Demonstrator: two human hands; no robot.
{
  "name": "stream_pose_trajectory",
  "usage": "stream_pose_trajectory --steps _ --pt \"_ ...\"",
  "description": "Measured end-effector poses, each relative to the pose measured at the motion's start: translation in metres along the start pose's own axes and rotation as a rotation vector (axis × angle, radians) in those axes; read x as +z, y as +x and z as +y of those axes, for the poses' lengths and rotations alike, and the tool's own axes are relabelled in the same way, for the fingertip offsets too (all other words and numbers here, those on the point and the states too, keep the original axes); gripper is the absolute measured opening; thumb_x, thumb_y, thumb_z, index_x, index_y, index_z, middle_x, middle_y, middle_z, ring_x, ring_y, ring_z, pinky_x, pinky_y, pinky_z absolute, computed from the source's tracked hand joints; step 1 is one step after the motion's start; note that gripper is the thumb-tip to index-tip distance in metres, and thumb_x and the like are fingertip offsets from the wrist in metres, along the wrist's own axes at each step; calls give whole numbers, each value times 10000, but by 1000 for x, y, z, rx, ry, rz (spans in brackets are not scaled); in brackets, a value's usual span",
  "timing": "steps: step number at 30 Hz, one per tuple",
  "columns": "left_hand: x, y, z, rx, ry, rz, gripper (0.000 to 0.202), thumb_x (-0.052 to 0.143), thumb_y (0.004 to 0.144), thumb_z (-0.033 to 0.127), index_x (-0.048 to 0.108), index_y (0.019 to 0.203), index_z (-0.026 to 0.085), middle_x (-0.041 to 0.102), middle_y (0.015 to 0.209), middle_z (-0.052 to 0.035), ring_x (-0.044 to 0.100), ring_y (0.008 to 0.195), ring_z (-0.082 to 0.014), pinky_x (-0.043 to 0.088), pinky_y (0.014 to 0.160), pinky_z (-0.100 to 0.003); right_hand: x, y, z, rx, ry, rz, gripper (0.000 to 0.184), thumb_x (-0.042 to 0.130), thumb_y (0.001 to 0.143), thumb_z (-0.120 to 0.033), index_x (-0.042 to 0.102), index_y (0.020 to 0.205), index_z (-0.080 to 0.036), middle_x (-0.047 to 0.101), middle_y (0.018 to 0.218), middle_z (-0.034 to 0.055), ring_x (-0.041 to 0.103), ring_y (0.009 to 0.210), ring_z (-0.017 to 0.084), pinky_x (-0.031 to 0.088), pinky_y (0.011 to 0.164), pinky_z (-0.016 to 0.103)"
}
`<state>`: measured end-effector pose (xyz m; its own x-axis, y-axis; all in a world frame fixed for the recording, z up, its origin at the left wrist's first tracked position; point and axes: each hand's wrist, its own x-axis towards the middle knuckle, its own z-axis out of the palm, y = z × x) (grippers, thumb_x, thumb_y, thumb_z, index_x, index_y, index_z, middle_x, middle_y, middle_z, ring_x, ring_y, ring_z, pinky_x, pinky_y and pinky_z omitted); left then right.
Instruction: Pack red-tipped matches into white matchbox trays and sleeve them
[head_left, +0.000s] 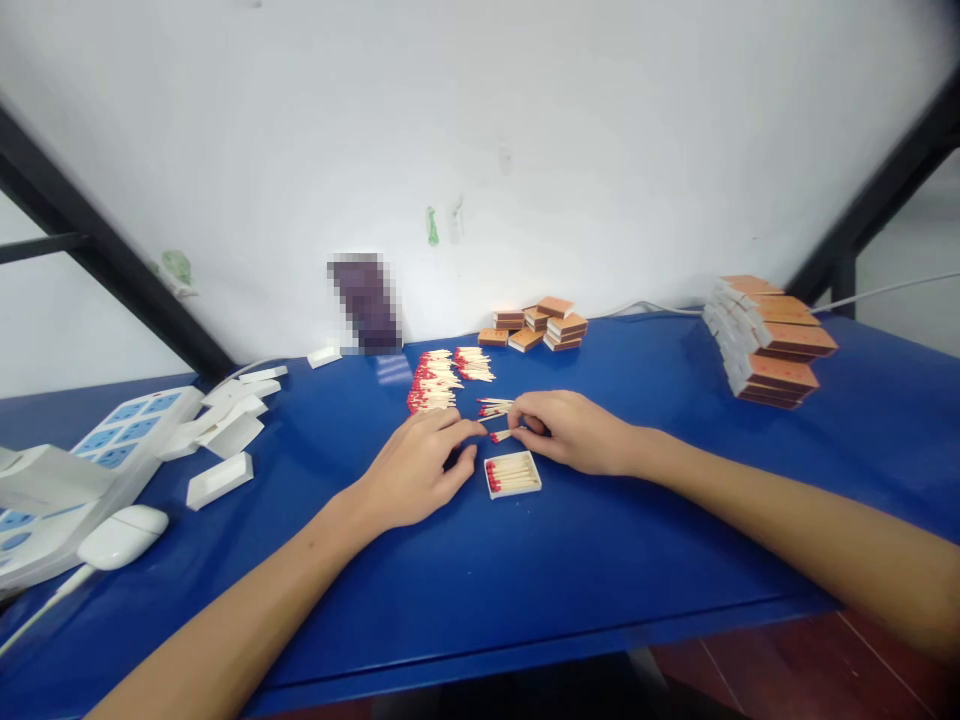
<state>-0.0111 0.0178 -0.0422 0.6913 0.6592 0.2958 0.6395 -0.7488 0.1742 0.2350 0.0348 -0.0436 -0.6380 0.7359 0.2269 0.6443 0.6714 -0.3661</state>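
My right hand (pixel 566 430) pinches a few red-tipped matches (pixel 501 436) by their pale ends, above the table and just behind an open matchbox tray (pixel 538 477). Matches (pixel 514 468) lie side by side in this white tray, heads to the left. To the left of it rests my left hand (pixel 424 460), its thumb and index finger apart and curved toward the tray, with nothing visible between them. A small group of loose matches (pixel 493 407) lies beyond the fingertips. Larger piles of matches (pixel 433 382) lie farther back, heads mostly to the left.
Closed orange matchboxes (pixel 566 325) are stacked by the wall, and a larger stack of matchboxes (pixel 784 340) stands at right. On the left are empty white trays (pixel 219 480), a power strip (pixel 127 440) and a white plug or adapter (pixel 124 535). A pixelated dark object (pixel 369 305) leans on the wall.
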Motion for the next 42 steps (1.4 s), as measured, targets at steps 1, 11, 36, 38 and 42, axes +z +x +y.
stream_pose_trajectory --steps 1,11,36,38,42 --pt "0 0 0 1 -3 1 284 445 961 251 626 1176 209 617 927 -53 587 877 -210 471 775 -350 0 0 0 -3 -1 -2 101 516 931 -238 587 879 -188 528 701 -27 426 589 103 290 577 237" --pt "0 0 -1 12 -21 11 292 445 959 251 629 1179 204 606 955 -62 562 895 -211 472 814 -372 1 -2 4 -33 -19 -10 89 499 944 -246 546 887 -197 585 753 -7 484 635 126 308 594 255" --pt "1 0 -1 -90 112 2 386 455 935 248 605 1291 268 426 1357 -124 369 1269 -335 372 984 -540 1 1 10 113 -46 132 40 519 895 -227 536 912 -195 558 817 4 482 686 135 350 640 262" --pt "1 0 -2 -87 91 -1 386 455 937 246 597 1295 281 428 1351 -116 373 1265 -327 378 981 -532 2 1 12 105 -52 111 53 511 908 -236 545 903 -195 565 833 12 496 708 142 360 654 267" --pt "1 0 -4 -90 65 -5 383 449 938 237 597 1288 286 428 1347 -104 374 1267 -319 375 988 -530 2 0 14 68 -56 63 103 463 945 -230 542 889 -196 572 850 22 507 727 149 368 668 273"
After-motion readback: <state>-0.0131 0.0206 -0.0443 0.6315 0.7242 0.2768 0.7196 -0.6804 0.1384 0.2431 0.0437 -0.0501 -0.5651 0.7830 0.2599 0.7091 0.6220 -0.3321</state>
